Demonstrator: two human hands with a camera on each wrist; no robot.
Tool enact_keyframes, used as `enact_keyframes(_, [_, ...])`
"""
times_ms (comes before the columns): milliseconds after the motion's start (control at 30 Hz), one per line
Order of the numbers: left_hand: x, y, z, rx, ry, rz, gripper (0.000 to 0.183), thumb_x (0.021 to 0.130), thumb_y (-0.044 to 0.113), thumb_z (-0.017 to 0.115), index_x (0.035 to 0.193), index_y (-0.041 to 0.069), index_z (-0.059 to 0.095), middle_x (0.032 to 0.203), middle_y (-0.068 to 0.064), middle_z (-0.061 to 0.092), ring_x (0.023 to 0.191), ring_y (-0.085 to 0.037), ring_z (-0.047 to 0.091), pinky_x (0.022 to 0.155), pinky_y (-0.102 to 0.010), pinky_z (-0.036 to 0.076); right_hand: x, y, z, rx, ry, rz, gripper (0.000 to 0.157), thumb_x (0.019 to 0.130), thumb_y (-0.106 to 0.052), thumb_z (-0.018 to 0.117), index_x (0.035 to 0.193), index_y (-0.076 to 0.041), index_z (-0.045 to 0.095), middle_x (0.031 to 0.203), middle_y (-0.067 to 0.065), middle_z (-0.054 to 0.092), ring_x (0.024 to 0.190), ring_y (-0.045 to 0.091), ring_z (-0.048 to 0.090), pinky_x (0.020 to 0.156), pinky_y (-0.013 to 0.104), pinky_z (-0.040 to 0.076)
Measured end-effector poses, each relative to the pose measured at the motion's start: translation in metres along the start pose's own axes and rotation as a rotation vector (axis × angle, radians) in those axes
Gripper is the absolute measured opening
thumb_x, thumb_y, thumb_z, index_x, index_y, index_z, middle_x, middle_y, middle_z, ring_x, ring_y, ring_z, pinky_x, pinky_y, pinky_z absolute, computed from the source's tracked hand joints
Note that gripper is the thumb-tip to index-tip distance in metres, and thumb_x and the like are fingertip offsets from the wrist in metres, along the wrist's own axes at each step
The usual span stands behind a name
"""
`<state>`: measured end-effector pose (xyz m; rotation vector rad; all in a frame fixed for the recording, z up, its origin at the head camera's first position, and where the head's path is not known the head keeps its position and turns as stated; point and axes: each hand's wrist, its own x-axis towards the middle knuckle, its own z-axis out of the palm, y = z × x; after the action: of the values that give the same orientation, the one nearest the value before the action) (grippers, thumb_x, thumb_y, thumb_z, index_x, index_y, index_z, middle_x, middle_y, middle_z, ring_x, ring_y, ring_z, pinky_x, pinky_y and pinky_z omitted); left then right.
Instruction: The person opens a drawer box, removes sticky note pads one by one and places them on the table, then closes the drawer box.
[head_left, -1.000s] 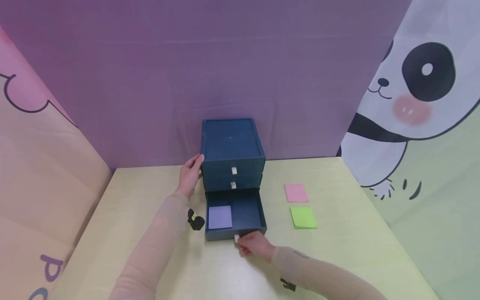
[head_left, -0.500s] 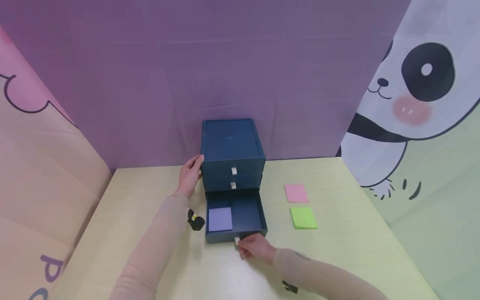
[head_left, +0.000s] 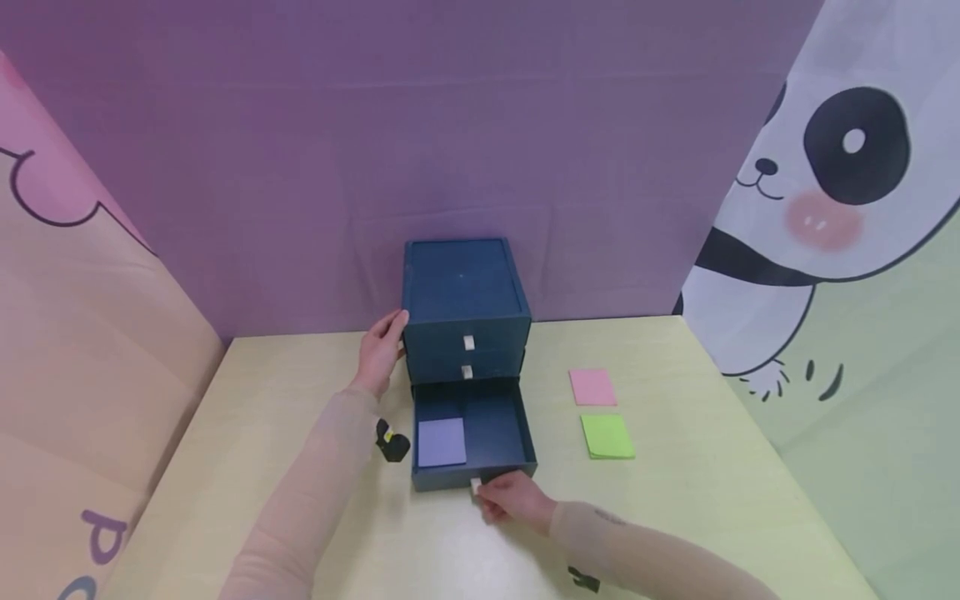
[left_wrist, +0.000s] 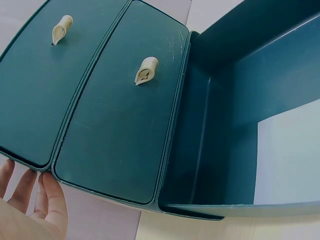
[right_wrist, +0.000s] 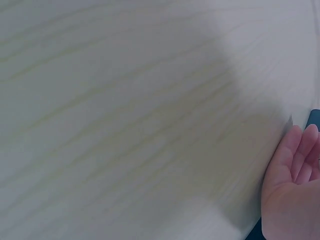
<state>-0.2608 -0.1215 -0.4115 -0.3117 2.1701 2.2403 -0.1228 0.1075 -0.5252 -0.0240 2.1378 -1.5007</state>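
A dark blue drawer cabinet (head_left: 461, 283) stands at the back of the table, its bottom drawer (head_left: 497, 429) pulled out. Inside that drawer, on the left, lies a lilac pad of sticky notes (head_left: 442, 442). My left hand (head_left: 377, 354) touches the cabinet's left side near the top front corner; in the left wrist view its fingertips (left_wrist: 54, 182) press lightly against the cabinet's edge. At the drawer's front, my right hand (head_left: 517, 498) pinches the small white pull tab (head_left: 476, 485) with thumb and fingers. The right wrist view shows this hand (right_wrist: 292, 195) only partly, the tab hidden.
Right of the drawer, a pink pad of sticky notes (head_left: 592, 387) and a green one (head_left: 607, 436) lie on the pale wooden table (head_left: 285, 392). Two upper drawers are closed, each with a pull tab (head_left: 468, 342). A purple cloth (head_left: 465, 125) hangs close behind.
The bottom drawer and the lilac pad in it have slid slightly toward me, drawn by my right hand at the tab. My left hand has stayed in place.
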Motion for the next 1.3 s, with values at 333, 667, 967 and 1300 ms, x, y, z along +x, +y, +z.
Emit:
enact_keyframes(333, [-0.002,0.002,0.000,0.013,-0.001,0.005,0.059,0.096,0.044,0.051,0.145,0.014,0.040,0.150,-0.004,0.038,0.135,-0.023,0.037,0.109,-0.045,0.037,0.000,0.000,-0.013,-0.057,-0.211,0.029,0.024,0.092,-0.015,0.057,0.091,0.006,0.069,0.070,0.002,0.066,0.060,0.009,0.061,0.062,0.027,0.057])
enact_keyframes(667, [0.000,0.000,0.000,0.039,0.003,-0.004,0.059,0.095,0.047,0.050,0.145,0.016,0.040,0.150,-0.003,0.038,0.135,-0.023,0.037,0.108,-0.044,0.038,-0.002,-0.046,-0.032,-0.454,-0.387,0.002,0.019,0.091,-0.020,0.060,0.095,-0.005,0.070,0.082,0.003,0.069,0.074,0.012,0.058,0.069,0.028,0.051])
enact_keyframes(967, [0.000,-0.001,0.000,0.043,0.003,-0.010,0.059,0.095,0.047,0.050,0.145,0.016,0.040,0.150,-0.003,0.037,0.136,-0.023,0.037,0.108,-0.043,0.038,0.012,-0.102,-0.049,-0.459,-0.386,-0.110,0.026,0.095,-0.023,0.055,0.108,-0.004,0.067,0.096,0.006,0.069,0.086,0.015,0.063,0.085,0.034,0.053])
enact_keyframes(1300, [0.001,-0.001,0.001,0.032,0.024,-0.010,0.057,0.096,0.046,0.050,0.144,0.015,0.042,0.149,-0.004,0.039,0.134,-0.024,0.039,0.108,-0.044,0.038,0.060,-0.128,-0.046,-0.558,-0.347,-0.152,0.030,0.094,-0.026,0.058,0.114,-0.005,0.066,0.096,0.002,0.068,0.087,0.016,0.060,0.086,0.034,0.052])
